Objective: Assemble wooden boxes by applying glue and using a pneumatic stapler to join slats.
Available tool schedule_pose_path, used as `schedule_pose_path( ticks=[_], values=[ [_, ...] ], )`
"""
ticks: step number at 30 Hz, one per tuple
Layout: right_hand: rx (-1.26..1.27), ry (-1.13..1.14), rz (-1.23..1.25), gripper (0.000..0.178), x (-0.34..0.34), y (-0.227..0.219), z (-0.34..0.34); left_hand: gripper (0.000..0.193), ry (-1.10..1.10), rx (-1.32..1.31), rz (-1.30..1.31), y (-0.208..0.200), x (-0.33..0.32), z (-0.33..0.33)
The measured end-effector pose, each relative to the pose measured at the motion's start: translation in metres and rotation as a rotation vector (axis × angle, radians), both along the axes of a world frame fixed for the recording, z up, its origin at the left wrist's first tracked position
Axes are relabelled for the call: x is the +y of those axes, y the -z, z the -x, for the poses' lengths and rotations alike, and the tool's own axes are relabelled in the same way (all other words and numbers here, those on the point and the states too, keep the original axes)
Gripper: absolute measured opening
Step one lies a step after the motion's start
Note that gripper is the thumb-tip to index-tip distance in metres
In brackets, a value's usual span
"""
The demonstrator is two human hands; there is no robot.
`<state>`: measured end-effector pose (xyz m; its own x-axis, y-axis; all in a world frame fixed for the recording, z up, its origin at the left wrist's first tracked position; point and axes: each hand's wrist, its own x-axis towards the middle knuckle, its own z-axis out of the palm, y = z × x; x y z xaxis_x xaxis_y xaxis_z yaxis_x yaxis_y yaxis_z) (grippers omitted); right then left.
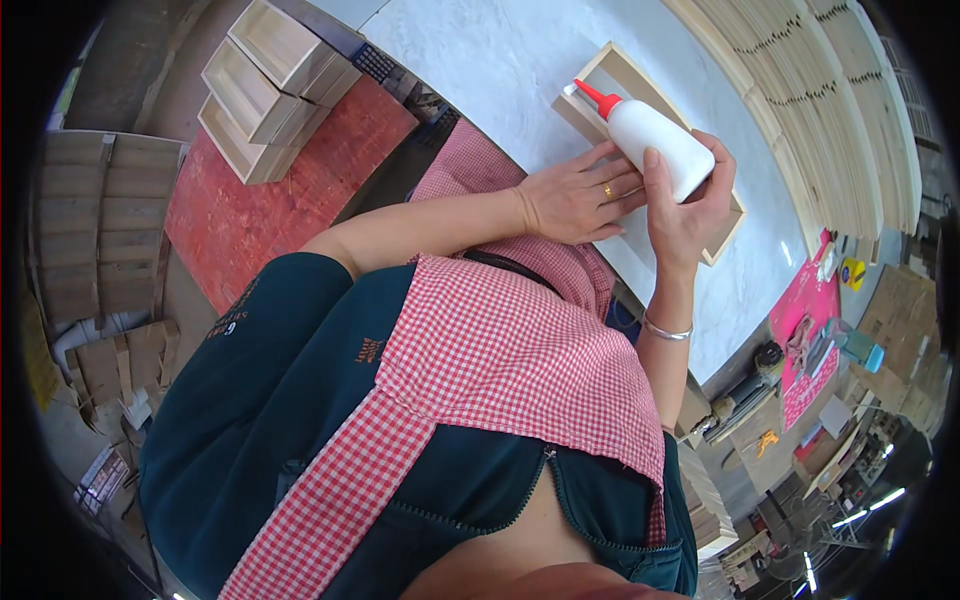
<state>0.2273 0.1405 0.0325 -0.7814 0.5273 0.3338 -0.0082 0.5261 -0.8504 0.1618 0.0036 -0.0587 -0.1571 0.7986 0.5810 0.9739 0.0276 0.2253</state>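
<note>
A white glue bottle (pixel 655 140) with a red nozzle is gripped in my right hand (pixel 690 205), thumb on one side and fingers round its base. Its tip slants over one end of a pale wooden box frame (pixel 625 72), where a small white spot shows beside the tip. The frame lies on a white marbled tabletop (pixel 500 60), and the bottle and hands cover part of it. My left hand (pixel 580 195) rests flat with fingers stretched out, close to the frame's near side and just beneath the bottle. It holds nothing that I can see.
Several wooden boxes (pixel 250 95) are stacked on a red board (pixel 230 220) at the left. Long rows of pale wooden strips (pixel 800 90) line the table's far right side. Past the table at right, a pink cloth (pixel 800 385) lies among tools and containers.
</note>
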Motion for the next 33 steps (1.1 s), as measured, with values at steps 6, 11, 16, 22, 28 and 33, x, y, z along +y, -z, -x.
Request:
schedule_pose_path(
  ticks=[6, 11, 16, 22, 28, 33],
  values=[
    [0.029, 0.056, -0.138, 0.052, 0.005, -0.003, 0.017, 0.059, 0.008, -0.038, -0.019, 0.003, 0.002, -0.001],
    [0.058, 0.097, -0.224, 0.052, 0.011, -0.004, 0.031, 0.062, 0.021, -0.068, -0.013, 0.003, 0.002, -0.002],
    [0.071, 0.132, -0.280, 0.052, 0.015, -0.004, 0.035, 0.062, 0.025, -0.070, -0.001, 0.002, 0.002, -0.002],
    [0.021, 0.193, -0.305, 0.051, 0.020, -0.009, 0.018, 0.063, 0.030, -0.068, 0.008, 0.002, 0.003, -0.001],
    [0.009, 0.269, -0.329, 0.050, 0.032, -0.010, -0.009, 0.066, 0.037, -0.074, 0.032, 0.003, 0.002, -0.001],
    [-0.005, 0.338, -0.335, 0.050, 0.039, -0.013, -0.037, 0.066, 0.028, -0.056, 0.045, 0.003, 0.002, -0.003]
  ],
)
